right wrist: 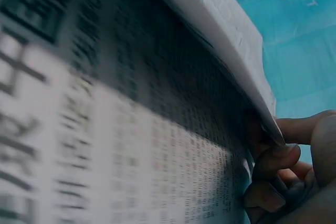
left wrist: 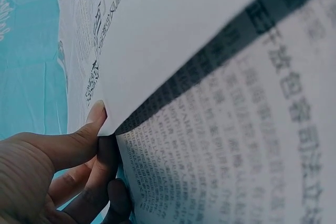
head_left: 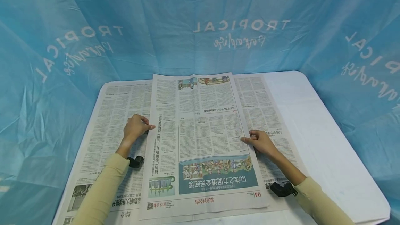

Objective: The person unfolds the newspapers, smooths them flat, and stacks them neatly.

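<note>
A folded newspaper (head_left: 212,134) with a blue illustrated banner lies over other spread sheets. My left hand (head_left: 135,127) pinches its left edge, thumb on top and fingers beneath, as the left wrist view shows with the hand (left wrist: 79,166). At the opposite edge my right hand (head_left: 261,142) pinches the paper between thumb and fingers; the right wrist view has that hand (right wrist: 294,166) at the lower right. Both side edges are lifted off the printed sheets below, with a dark shadow under them.
Under the folded paper, a newspaper sheet (head_left: 103,134) spreads to the left and another (head_left: 268,114) shows to the right. All lie on a white table (head_left: 325,141). A blue curtain (head_left: 175,16) with white lettering hangs around the table's back and sides.
</note>
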Tool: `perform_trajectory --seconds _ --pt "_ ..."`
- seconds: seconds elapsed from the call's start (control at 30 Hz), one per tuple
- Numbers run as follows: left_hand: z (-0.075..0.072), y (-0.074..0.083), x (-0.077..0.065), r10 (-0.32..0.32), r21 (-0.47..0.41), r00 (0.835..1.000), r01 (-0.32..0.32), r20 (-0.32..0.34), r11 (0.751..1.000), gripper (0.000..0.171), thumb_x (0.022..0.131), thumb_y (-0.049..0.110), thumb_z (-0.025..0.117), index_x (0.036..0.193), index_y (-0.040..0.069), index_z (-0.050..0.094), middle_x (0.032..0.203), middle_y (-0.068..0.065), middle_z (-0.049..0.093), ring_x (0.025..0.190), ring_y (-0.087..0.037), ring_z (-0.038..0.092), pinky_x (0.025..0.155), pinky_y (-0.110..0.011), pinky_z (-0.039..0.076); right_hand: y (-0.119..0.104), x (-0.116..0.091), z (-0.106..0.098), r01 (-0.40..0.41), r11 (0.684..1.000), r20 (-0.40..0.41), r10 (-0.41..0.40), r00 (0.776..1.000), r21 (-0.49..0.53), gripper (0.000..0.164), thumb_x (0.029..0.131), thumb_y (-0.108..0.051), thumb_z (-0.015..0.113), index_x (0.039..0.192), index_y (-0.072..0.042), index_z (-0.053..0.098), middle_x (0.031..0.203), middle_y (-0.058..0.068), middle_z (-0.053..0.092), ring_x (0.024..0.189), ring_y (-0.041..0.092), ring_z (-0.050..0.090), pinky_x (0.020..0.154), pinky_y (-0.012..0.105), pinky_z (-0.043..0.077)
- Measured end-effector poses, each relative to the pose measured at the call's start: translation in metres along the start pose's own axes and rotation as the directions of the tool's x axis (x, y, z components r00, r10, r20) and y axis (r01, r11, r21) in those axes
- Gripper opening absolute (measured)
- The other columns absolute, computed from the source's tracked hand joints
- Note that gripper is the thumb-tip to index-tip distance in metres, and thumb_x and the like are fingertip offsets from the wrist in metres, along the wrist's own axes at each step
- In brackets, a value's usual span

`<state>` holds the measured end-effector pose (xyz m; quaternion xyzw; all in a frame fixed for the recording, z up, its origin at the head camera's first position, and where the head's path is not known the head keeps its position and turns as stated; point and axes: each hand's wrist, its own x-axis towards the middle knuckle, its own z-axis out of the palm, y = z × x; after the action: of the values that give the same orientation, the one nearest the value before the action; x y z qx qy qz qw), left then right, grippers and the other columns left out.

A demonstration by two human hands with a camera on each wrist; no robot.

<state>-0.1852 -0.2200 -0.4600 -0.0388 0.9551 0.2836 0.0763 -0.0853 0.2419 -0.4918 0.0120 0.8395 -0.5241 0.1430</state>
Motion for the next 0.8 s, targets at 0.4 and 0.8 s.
perform_trajectory --seconds 0.4,0.8 --pt "-0.003 -0.003 0.003 0.010 -0.010 0.999 -0.009 0.053 1.000 0.034 0.082 0.031 0.079 0.092 0.000 0.070 0.086 -0.017 0.069 0.059 -0.020 0.054 0.049 -0.031 0.040 0.003 -0.027 0.005 -0.044 0.999 0.041 0.044 0.998 0.000 0.036 0.093 -0.028 0.067 0.109 0.004 0.067 0.059 0.007 0.064 0.035 0.006 0.030 0.038 0.025 0.031" --pt "-0.009 -0.002 0.005 0.067 -0.011 0.993 -0.066 0.094 0.998 0.032 0.083 0.031 0.078 0.083 0.001 0.067 0.076 -0.012 0.064 0.061 -0.022 0.053 0.054 -0.031 0.040 0.006 -0.032 0.007 -0.011 0.999 0.026 0.013 1.000 -0.048 0.032 0.093 -0.025 0.067 0.077 0.000 0.059 0.048 -0.006 0.033 0.035 0.005 0.028 0.038 0.022 0.028"
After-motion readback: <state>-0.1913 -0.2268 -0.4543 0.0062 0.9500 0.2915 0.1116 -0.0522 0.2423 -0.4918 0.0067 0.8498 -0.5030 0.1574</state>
